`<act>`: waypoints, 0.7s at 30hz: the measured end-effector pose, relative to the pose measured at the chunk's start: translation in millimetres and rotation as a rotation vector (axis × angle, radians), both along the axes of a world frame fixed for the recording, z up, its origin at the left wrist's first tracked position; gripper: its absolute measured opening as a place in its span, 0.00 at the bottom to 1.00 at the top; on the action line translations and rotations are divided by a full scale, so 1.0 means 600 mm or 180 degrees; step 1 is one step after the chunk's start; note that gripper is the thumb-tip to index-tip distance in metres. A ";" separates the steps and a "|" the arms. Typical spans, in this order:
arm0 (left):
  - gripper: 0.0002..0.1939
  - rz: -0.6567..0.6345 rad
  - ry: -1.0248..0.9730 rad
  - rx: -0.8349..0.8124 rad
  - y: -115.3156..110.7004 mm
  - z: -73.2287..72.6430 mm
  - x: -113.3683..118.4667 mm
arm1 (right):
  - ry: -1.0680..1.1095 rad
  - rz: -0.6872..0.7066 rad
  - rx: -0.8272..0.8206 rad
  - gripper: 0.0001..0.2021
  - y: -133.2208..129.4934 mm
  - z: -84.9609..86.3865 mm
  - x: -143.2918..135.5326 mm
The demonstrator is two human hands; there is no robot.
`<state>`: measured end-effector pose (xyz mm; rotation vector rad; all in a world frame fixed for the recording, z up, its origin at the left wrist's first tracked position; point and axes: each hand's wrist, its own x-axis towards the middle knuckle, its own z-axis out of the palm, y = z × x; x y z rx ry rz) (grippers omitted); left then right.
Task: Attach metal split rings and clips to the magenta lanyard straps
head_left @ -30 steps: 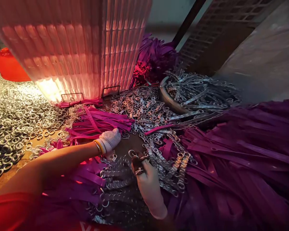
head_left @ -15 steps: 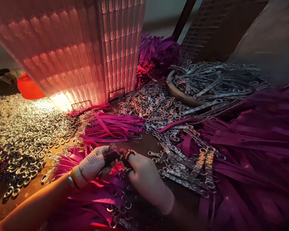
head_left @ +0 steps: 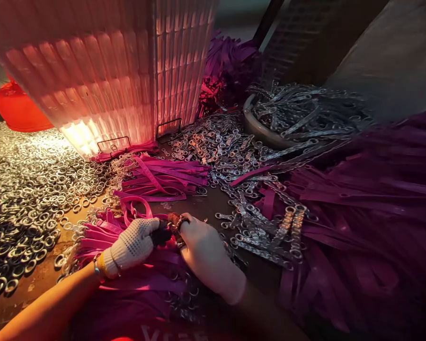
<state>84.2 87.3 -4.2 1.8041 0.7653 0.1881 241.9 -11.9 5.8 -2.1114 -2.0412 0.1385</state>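
Note:
My left hand (head_left: 137, 241), in a dotted white glove with dark fingertips, is closed in a pinch at the lower middle. Facing it almost fingertip to fingertip, my right hand (head_left: 202, 248) is gloved too and has its fingers curled together. A magenta strap (head_left: 139, 201) loops up just behind the left fingers; whether it runs into the pinch is unclear. What lies between the fingertips is too small and dark to name. Pink straps with metal ends (head_left: 95, 239) lie left of my left hand, and more magenta straps (head_left: 142, 284) spread below both hands.
Loose metal rings (head_left: 31, 189) cover the left side, near a red lamp shade (head_left: 21, 109). A ribbed translucent panel (head_left: 102, 80) stands behind. Metal links (head_left: 230, 156) lie at the centre right, by a bowl (head_left: 262, 132) of metal strips. Purple straps (head_left: 369, 227) are heaped at right.
The view has shifted slightly, so most things sit further left and higher. Both hands remain close together with fingers closed; the strap loop behind my left hand shows more fully.

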 end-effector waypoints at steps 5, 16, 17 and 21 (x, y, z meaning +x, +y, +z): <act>0.12 0.0256 -0.0083 0.0245 -0.013 -0.003 -0.005 | 0.0249 0.0062 -0.0774 0.14 0.007 0.029 0.010; 0.11 -0.0096 -0.0117 0.0734 -0.028 0.012 -0.001 | -0.0338 0.0569 -0.0176 0.06 -0.012 0.000 -0.009; 0.11 -0.0193 -0.0066 0.0828 -0.024 0.022 -0.001 | -0.0335 0.0610 -0.0105 0.05 -0.012 0.000 -0.009; 0.08 -0.0387 0.0248 0.0944 0.013 0.081 -0.036 | -0.0283 0.0643 0.0179 0.05 -0.015 0.006 -0.004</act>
